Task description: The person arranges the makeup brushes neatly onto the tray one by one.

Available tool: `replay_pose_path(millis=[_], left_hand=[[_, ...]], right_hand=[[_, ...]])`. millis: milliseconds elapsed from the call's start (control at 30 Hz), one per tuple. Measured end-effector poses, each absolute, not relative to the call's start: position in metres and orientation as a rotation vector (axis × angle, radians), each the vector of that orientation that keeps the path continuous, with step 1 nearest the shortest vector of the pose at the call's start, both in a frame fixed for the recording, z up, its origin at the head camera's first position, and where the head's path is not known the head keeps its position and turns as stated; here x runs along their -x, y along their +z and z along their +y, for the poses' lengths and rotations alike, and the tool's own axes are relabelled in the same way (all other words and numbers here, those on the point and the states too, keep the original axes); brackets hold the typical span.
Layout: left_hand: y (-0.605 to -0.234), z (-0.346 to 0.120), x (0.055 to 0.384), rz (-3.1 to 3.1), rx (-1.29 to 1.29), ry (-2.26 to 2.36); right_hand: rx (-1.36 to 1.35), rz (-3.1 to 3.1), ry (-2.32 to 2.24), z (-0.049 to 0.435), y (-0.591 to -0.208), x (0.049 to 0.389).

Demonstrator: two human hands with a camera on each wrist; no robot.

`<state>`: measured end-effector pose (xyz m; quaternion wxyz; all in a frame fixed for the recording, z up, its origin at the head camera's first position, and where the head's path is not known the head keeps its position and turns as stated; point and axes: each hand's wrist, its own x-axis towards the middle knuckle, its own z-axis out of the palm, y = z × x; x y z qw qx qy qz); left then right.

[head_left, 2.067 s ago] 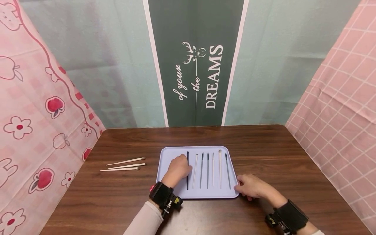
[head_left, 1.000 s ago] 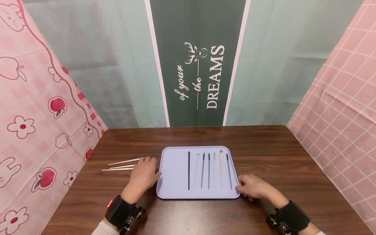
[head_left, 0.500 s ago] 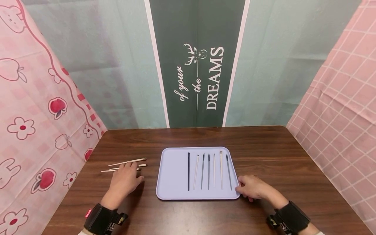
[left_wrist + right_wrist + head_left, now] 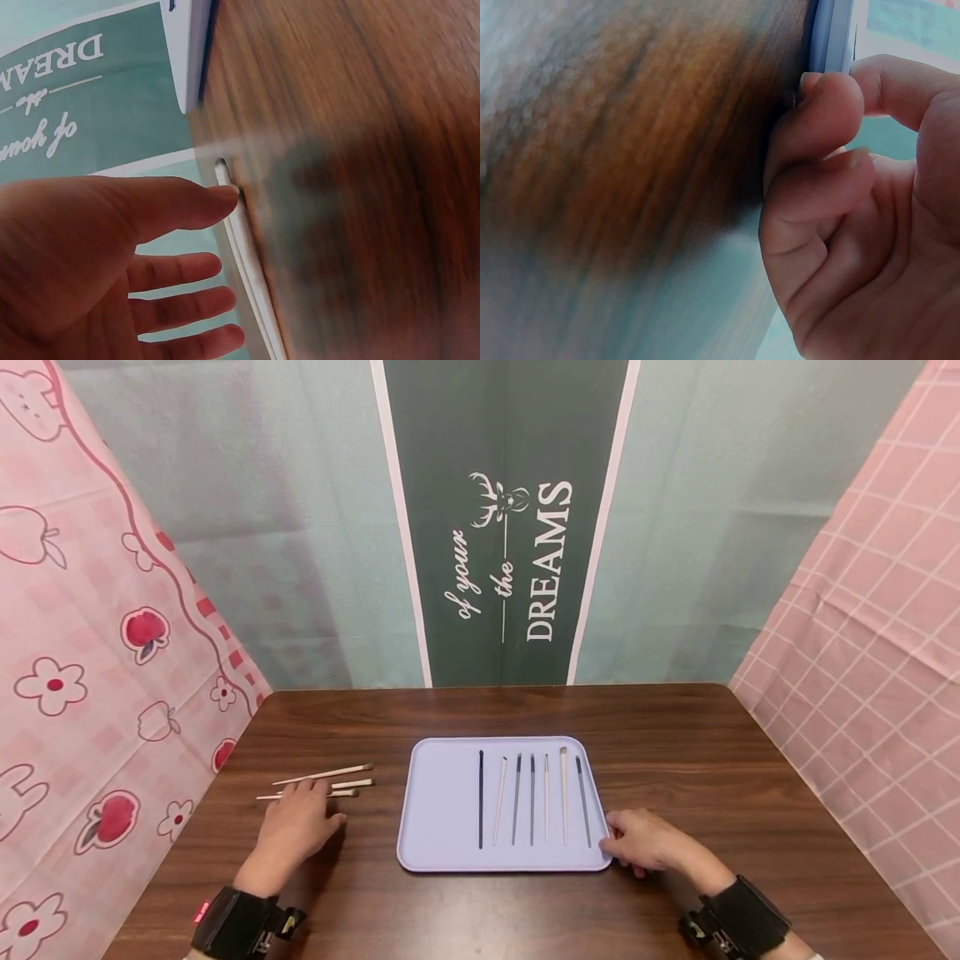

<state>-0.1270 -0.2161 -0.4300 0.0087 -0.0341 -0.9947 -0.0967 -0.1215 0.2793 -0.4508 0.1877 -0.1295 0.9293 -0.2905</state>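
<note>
My left hand (image 4: 296, 822) is over three pale-handled makeup brushes lying on the table at the left, partly hiding them. The far brush (image 4: 330, 773) shows almost whole above my fingertips. In the left wrist view, the thumb and extended fingers stand apart, with a pale brush handle (image 4: 255, 277) just beyond the thumb tip. My right hand (image 4: 647, 841) grips the near right corner of a lavender tray (image 4: 442, 810); in the right wrist view its fingers curl at the tray's edge (image 4: 832, 37). Several brushes lie side by side on the tray, the black brush (image 4: 481, 802) leftmost.
The brown wooden table (image 4: 525, 914) carries both the tray and the loose brushes. Behind it hangs a green curtain (image 4: 502, 652) with white lettering. Pink cloths stand on either side, a fruit-and-flower one (image 4: 112, 760) at left and a checked one (image 4: 862, 693) at right.
My left hand has left the black brush on the tray and moved left to the loose brushes, lately shifting a little further left. My right hand has stayed at the tray's corner.
</note>
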Motion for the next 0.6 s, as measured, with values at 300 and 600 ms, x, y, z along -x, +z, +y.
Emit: replay_pose_path(millis=[300, 600], left_hand=[[-0.440, -0.230, 0.133, -3.098, 0.127, -0.303], [-0.445, -0.236, 0.137, -3.092, 0.138, -0.317]], right_hand=[[0.377, 2.611, -0.833, 0.280, -0.452, 0.122], [0.379, 2.612, -0.832, 0.280, -0.452, 0.122]])
